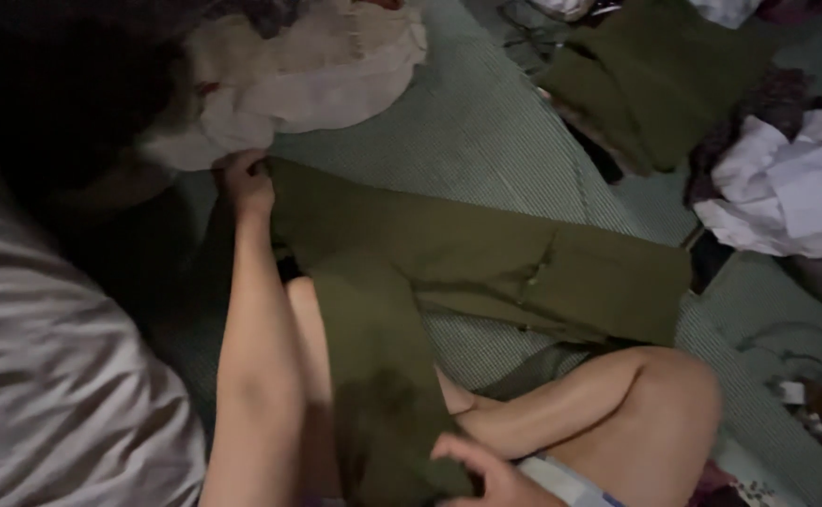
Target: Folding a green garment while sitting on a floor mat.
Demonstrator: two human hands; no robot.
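i see a dim room and a floor covered by a green checked mat. my left hand has its fingers pinched on one end of the olive green trousers, which spread across the mat. my right hand grips the other end by my knee. beyond the left fingers lies a pale cloth heap; far right, white clothes and folded green garments.
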